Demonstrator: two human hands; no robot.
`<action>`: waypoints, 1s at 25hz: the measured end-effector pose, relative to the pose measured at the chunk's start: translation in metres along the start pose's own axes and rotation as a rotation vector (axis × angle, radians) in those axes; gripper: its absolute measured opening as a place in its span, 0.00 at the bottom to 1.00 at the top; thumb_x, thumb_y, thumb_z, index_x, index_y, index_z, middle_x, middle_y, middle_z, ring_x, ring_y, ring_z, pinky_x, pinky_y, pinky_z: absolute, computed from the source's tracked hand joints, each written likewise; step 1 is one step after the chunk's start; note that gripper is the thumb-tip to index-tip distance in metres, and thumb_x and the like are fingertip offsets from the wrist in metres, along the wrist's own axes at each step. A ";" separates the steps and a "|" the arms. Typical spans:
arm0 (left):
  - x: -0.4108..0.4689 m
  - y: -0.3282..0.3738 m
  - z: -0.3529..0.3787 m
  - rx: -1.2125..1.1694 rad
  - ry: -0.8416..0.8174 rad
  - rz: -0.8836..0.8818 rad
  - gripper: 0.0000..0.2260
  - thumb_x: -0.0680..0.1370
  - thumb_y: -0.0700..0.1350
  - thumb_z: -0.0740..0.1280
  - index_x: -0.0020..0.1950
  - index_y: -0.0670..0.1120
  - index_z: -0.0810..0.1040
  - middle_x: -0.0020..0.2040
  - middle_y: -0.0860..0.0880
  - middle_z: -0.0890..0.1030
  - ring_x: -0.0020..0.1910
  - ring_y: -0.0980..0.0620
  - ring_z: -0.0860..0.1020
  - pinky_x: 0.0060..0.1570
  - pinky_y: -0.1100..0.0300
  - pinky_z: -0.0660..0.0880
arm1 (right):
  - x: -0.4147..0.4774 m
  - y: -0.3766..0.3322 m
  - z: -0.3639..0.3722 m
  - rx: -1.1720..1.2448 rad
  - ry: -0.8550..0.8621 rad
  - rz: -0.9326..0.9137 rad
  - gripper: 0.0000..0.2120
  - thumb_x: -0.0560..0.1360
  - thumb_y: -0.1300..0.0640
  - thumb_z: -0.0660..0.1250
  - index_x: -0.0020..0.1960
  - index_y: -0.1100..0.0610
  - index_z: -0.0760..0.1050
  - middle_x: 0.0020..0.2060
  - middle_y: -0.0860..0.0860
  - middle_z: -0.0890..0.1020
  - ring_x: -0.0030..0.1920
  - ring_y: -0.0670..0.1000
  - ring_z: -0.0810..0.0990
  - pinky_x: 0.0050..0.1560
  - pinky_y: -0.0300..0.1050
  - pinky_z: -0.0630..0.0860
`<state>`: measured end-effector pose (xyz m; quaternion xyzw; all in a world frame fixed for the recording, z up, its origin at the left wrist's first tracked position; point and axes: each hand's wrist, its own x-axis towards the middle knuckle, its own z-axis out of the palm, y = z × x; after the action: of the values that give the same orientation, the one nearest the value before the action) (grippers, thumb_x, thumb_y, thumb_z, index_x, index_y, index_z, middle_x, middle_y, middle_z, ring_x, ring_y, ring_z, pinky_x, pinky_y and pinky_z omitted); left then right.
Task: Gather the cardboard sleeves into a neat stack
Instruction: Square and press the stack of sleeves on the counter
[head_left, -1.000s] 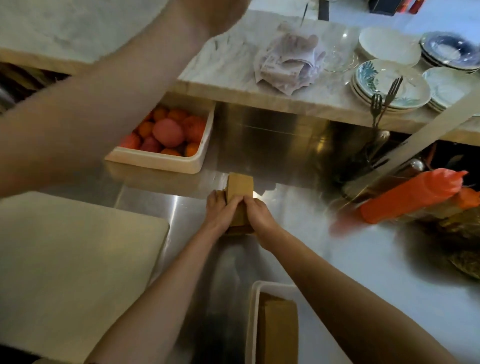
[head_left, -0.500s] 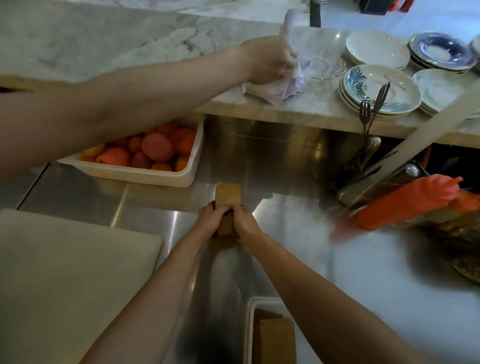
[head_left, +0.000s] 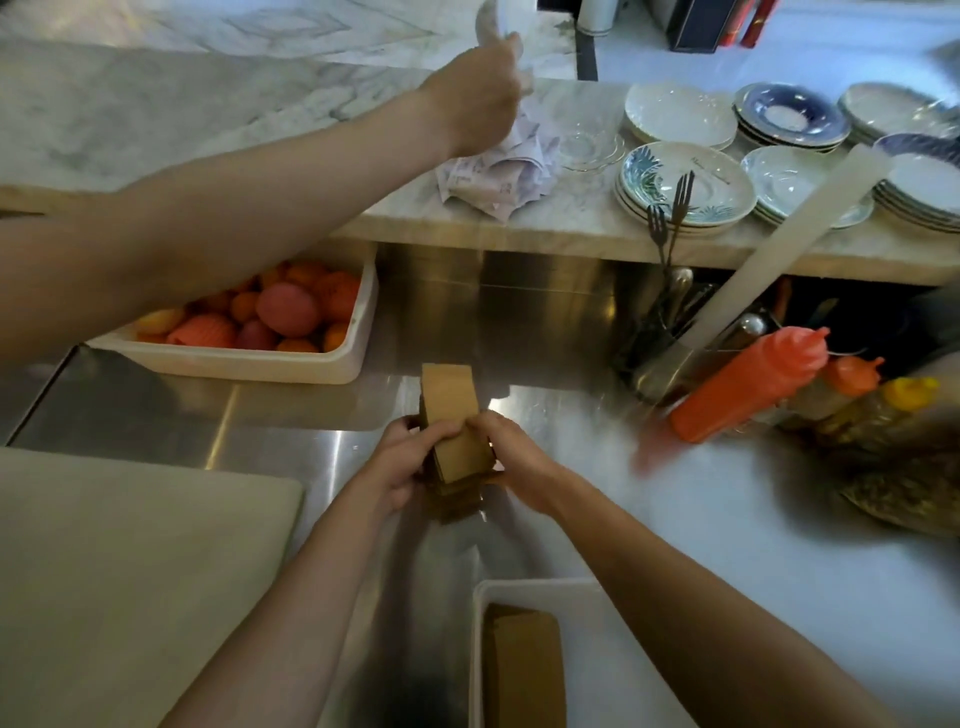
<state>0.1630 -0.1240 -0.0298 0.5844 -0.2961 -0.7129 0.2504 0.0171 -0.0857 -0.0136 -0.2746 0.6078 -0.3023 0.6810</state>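
Observation:
A stack of brown cardboard sleeves (head_left: 451, 405) stands on end on the steel counter (head_left: 675, 519), leaning slightly. My left hand (head_left: 402, 460) grips its left side and my right hand (head_left: 511, 457) grips its right side, both pressed against the lower half. More brown sleeves (head_left: 524, 670) lie in a white tray (head_left: 480, 623) at the near edge, partly cut off by the frame.
Another person's arm (head_left: 234, 218) reaches across from the left to a crumpled cloth (head_left: 493, 176) on the marble shelf. A white bin of fruit (head_left: 291, 358) sits behind left, a cutting board (head_left: 130, 571) at left. Sauce bottles (head_left: 748, 384), cutlery and stacked plates (head_left: 685, 182) stand at right.
The other person's arm has swung up and onto the cloth on the shelf, lifting part of it. My hands stay clamped on the sleeve stack, which leans a little more.

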 end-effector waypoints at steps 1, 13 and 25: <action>-0.007 0.004 0.005 -0.008 -0.040 0.028 0.36 0.63 0.54 0.80 0.66 0.44 0.72 0.58 0.41 0.81 0.56 0.41 0.80 0.45 0.50 0.79 | -0.011 -0.005 -0.009 -0.043 -0.007 -0.057 0.19 0.80 0.44 0.60 0.69 0.48 0.65 0.61 0.51 0.74 0.60 0.53 0.76 0.58 0.51 0.77; -0.105 0.000 0.136 0.191 -0.492 0.168 0.29 0.70 0.47 0.72 0.69 0.49 0.66 0.62 0.48 0.76 0.62 0.44 0.76 0.59 0.46 0.77 | -0.154 0.009 -0.144 -0.104 0.021 -0.165 0.26 0.74 0.52 0.72 0.68 0.50 0.66 0.61 0.48 0.76 0.57 0.49 0.79 0.51 0.43 0.79; -0.156 -0.113 0.312 0.719 -0.597 0.307 0.43 0.75 0.44 0.72 0.78 0.55 0.45 0.70 0.52 0.68 0.71 0.50 0.67 0.71 0.49 0.65 | -0.258 0.127 -0.313 -0.353 -0.027 -0.427 0.39 0.74 0.64 0.71 0.77 0.48 0.56 0.69 0.44 0.73 0.70 0.44 0.70 0.66 0.43 0.72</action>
<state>-0.1144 0.1054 0.0407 0.3537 -0.6649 -0.6566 0.0394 -0.3043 0.1894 0.0283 -0.5150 0.5704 -0.3248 0.5514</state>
